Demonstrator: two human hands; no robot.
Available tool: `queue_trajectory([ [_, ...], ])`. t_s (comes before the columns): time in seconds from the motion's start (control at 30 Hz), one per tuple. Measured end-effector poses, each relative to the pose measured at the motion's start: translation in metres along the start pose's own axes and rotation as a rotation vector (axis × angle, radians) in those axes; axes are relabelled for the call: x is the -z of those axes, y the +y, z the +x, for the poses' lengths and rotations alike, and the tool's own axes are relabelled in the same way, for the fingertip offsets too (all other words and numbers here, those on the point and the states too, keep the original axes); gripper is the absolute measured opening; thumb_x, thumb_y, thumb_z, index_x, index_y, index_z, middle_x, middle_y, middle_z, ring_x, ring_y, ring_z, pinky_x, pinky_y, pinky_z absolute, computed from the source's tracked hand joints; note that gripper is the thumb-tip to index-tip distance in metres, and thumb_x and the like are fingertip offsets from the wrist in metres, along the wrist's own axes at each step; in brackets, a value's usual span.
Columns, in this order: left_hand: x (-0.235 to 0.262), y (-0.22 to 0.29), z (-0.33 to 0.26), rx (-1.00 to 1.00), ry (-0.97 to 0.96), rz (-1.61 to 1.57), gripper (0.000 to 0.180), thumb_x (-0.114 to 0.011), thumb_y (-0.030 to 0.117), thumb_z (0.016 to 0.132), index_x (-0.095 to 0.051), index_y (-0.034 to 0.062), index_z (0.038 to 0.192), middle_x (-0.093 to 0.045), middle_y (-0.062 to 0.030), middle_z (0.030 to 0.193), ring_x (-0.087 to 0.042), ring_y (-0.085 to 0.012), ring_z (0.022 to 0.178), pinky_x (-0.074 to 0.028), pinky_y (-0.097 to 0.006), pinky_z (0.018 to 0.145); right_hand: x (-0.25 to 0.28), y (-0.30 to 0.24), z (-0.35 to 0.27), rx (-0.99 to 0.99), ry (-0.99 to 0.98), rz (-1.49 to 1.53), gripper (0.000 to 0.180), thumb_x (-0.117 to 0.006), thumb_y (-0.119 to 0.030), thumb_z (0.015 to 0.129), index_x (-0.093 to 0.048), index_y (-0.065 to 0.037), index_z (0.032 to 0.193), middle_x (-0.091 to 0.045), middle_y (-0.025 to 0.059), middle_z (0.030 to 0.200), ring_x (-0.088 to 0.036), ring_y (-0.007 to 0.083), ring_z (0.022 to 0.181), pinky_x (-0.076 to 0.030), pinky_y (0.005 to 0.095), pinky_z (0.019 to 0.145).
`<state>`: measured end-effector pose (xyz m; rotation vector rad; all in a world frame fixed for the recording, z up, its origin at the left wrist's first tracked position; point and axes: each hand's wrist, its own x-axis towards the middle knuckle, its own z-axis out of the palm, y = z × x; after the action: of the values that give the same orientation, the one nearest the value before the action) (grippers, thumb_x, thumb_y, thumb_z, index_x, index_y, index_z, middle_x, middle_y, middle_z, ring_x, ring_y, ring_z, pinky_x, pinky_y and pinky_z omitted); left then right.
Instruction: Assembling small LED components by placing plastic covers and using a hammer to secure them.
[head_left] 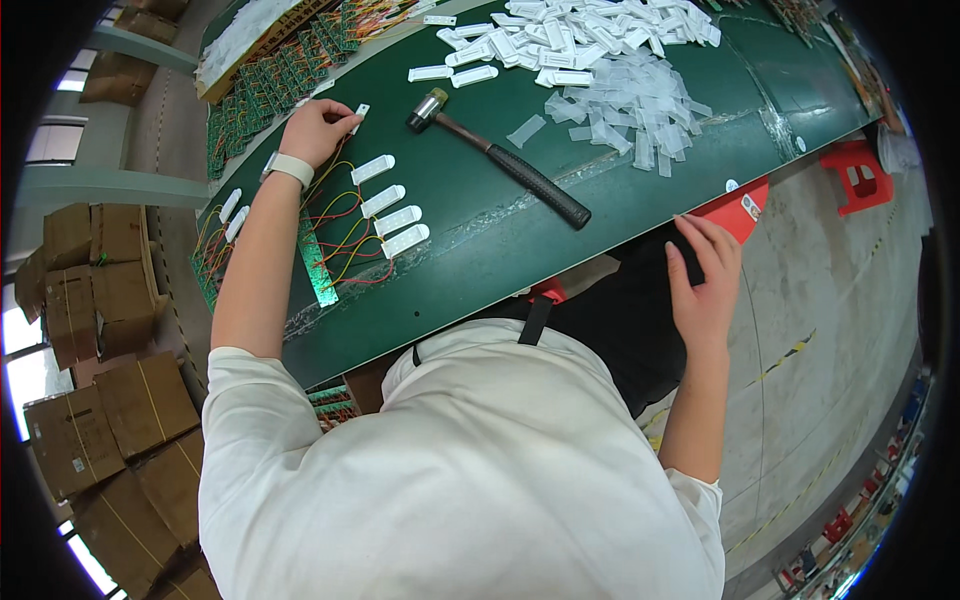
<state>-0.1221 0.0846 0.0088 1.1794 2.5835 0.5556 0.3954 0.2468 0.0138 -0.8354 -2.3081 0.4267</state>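
Observation:
My left hand [313, 132] reaches over the far left of the green table, thumb and fingers pinched on a small white strip [361, 110] with thin wires trailing below it. Nearer me lies a long green circuit board [318, 264], joined by red and yellow wires to several white oval plastic cases [383, 201] set in a slanting row. To their right rests a mallet [522, 174] with a black grip. At the table's near right edge hangs my right hand [708, 285], fingers apart and holding nothing, fingertips close to a red object [738, 210].
White plastic cases [600, 35] and clear plastic pieces [640, 115] are heaped at the back. Many wired circuit boards [270, 92] stand along the far left. Cardboard boxes [110, 330] are stacked left of the table; a red stool [858, 178] stands on the floor at right.

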Motion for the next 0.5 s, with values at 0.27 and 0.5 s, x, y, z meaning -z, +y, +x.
queue_trajectory([
  [0.27, 0.004, 0.008, -0.021, 0.017, -0.056, -0.249, 0.033, -0.078, 0.022, 0.092, -0.071, 0.0025, 0.118, -0.07, -0.002, 0.095, -0.062, -0.009, 0.084, -0.051, -0.024, 0.078, -0.011, 0.013, 0.046, 0.035, 0.029, -0.065, 0.031, -0.074, -0.01, 0.09, -0.074, -0.01, 0.122, -0.068, 0.0057, 0.124, -0.058, 0.0286, 0.119, -0.045, 0.0403, 0.105],
  [0.5, 0.02, 0.012, -0.114, -0.213, 0.322, 0.31, 0.046, -0.079, 0.026, 0.089, -0.067, 0.0142, 0.132, -0.065, -0.0107, 0.119, -0.061, -0.0297, 0.115, -0.047, -0.04, 0.102, -0.026, 0.003, 0.078, 0.106, -0.041, -0.04, 0.03, -0.075, -0.01, 0.089, -0.075, -0.011, 0.12, -0.069, 0.0053, 0.122, -0.058, 0.0292, 0.116, -0.047, 0.0407, 0.102],
])
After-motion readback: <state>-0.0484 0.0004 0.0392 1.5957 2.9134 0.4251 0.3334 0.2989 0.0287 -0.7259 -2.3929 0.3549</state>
